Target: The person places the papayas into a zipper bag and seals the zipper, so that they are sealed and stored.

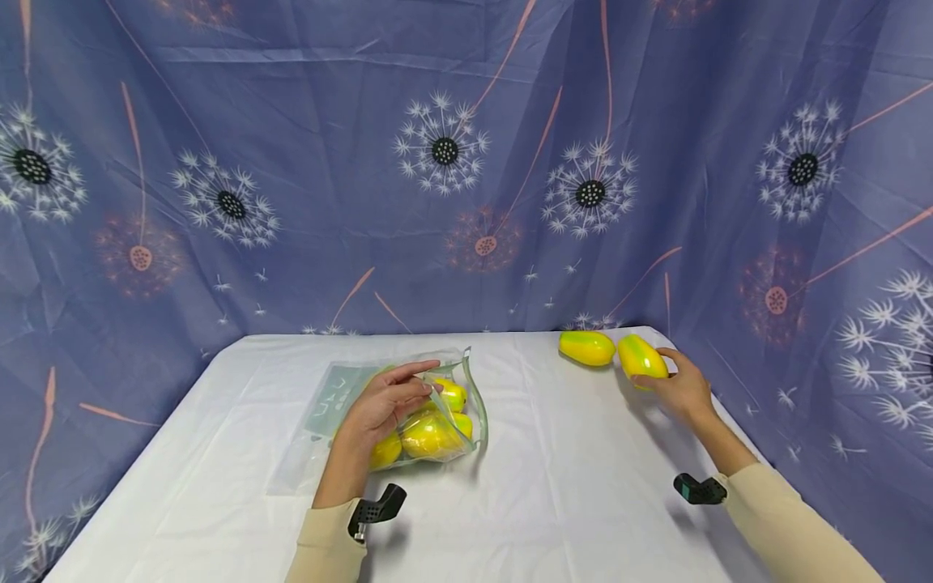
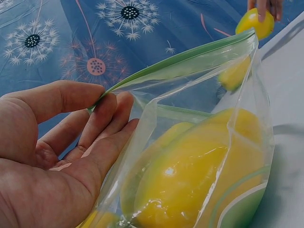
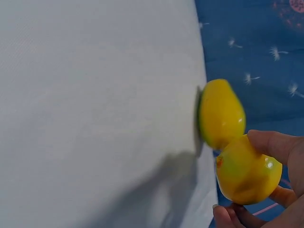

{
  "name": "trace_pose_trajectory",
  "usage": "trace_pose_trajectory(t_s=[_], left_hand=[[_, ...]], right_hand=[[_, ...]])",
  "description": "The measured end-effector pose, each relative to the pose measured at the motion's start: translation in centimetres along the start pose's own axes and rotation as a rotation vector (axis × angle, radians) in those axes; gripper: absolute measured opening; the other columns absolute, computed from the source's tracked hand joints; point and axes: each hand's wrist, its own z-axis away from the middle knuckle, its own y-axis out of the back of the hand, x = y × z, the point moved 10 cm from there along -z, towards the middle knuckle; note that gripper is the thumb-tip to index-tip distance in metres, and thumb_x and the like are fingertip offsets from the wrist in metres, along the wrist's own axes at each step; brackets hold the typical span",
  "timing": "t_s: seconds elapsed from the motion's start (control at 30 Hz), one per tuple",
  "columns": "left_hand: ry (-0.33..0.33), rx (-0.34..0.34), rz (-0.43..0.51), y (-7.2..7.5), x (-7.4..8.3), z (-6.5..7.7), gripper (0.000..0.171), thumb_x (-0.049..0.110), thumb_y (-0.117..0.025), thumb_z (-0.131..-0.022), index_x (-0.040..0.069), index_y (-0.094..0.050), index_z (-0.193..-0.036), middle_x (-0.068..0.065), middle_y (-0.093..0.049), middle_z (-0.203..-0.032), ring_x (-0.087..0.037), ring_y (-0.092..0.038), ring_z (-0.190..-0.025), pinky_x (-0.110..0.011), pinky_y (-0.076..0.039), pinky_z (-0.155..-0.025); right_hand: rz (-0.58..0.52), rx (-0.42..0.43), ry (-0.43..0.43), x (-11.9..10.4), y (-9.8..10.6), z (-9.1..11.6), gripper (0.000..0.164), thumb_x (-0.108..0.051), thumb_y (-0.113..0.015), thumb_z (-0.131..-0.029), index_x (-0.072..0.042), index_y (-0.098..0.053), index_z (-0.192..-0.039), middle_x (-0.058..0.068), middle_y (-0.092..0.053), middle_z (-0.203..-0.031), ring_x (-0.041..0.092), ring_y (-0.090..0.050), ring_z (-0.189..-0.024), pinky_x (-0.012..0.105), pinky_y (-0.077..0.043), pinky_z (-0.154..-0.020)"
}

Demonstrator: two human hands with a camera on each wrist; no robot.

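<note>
My left hand (image 1: 386, 401) pinches the green zip edge of a clear zip bag (image 2: 156, 128), and the mouth of the bag gapes toward the right. Inside the bag lie several yellow-green papayas (image 2: 185, 171), partly hidden by the hand and the film in the head view. At the far right of the table, my right hand (image 1: 681, 389) grips another papaya (image 1: 641, 358) between thumb and fingers. Just left of it, a second loose papaya (image 1: 586, 348) rests by the table's back edge. In the right wrist view the held papaya (image 3: 248, 171) overlaps that one.
A white cloth covers the table (image 1: 539, 453). Behind it and along the sides hangs a blue curtain (image 1: 335, 162) with dandelion prints. Each wrist wears a small black camera, such as the left one (image 1: 379, 506).
</note>
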Motion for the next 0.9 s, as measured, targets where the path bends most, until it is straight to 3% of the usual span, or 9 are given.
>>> trace_pose_trajectory(t_s=[0.17, 0.33, 0.7, 0.9], left_hand=[[-0.013, -0.013, 0.009, 0.0, 0.1, 0.0, 0.049, -0.007, -0.059, -0.095, -0.007, -0.052, -0.144, 0.001, -0.069, -0.082, -0.013, -0.072, -0.090, -0.024, -0.059, -0.084], [-0.009, -0.013, 0.014, 0.0, 0.0, -0.1, 0.049, -0.007, -0.059, -0.096, -0.006, -0.051, -0.144, 0.000, -0.068, -0.082, -0.014, -0.073, -0.092, -0.024, -0.060, -0.085], [0.000, -0.016, -0.002, -0.2, 0.1, -0.3, 0.050, -0.005, -0.059, -0.096, -0.006, -0.050, -0.145, 0.000, -0.065, -0.079, -0.015, -0.072, -0.093, -0.026, -0.058, -0.090], [-0.001, -0.010, 0.005, -0.1, 0.3, -0.2, 0.050, -0.006, -0.058, -0.096, -0.006, -0.050, -0.145, 0.001, -0.067, -0.080, -0.014, -0.072, -0.093, -0.026, -0.059, -0.090]], right_hand=[[-0.014, -0.013, 0.043, -2.1, 0.4, 0.1, 0.090, -0.047, -0.075, -0.089, -0.005, -0.034, -0.157, 0.034, -0.051, -0.142, 0.049, -0.058, -0.120, 0.061, -0.044, -0.091], [-0.047, -0.059, 0.057, -4.2, -0.3, 0.5, 0.090, -0.048, -0.077, -0.087, -0.007, -0.036, -0.156, 0.031, -0.048, -0.146, 0.047, -0.059, -0.120, 0.045, -0.052, -0.082], [-0.195, -0.211, 0.075, -8.2, -3.4, 1.9, 0.088, -0.039, -0.077, -0.089, -0.009, -0.032, -0.158, 0.026, -0.043, -0.152, 0.037, -0.060, -0.116, 0.033, -0.056, -0.083], [-0.264, -0.262, 0.101, -11.0, -5.5, 2.7, 0.087, -0.035, -0.082, -0.086, -0.007, -0.035, -0.153, 0.024, -0.050, -0.142, 0.033, -0.059, -0.112, 0.027, -0.055, -0.082]])
